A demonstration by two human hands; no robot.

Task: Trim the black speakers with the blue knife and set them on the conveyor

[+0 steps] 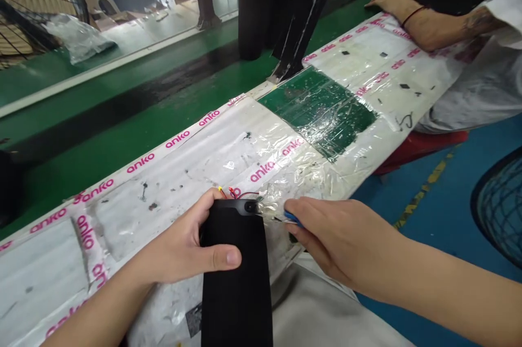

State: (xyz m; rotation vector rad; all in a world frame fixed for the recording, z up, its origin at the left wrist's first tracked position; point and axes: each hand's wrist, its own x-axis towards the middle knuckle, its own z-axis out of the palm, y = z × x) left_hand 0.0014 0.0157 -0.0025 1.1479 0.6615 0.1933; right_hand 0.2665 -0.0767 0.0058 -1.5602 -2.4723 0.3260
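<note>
My left hand [191, 246] is closed around the upper end of a long black casing [236, 282], its thumb lying across the top face. A dark end cap with a round hole [250, 206] sits at the far end of the casing. Thin red, black and yellow-tipped wires [234, 193] stick out beyond that end. Just to the right, my right hand [338, 238] pinches a small blue tool [292, 217] with a thin dark tip pointing toward the cap. Its exact kind is mostly hidden by my fingers. Whether the tip touches the casing I cannot tell.
White plastic sheeting with pink "anko" print [179, 140] and clear tape covers the bench edge. Beyond it runs a green conveyor surface [163, 97] with a dark post [305, 15]. A co-worker's arm [436, 26] rests at the upper right. A fan guard [499, 205] stands at right.
</note>
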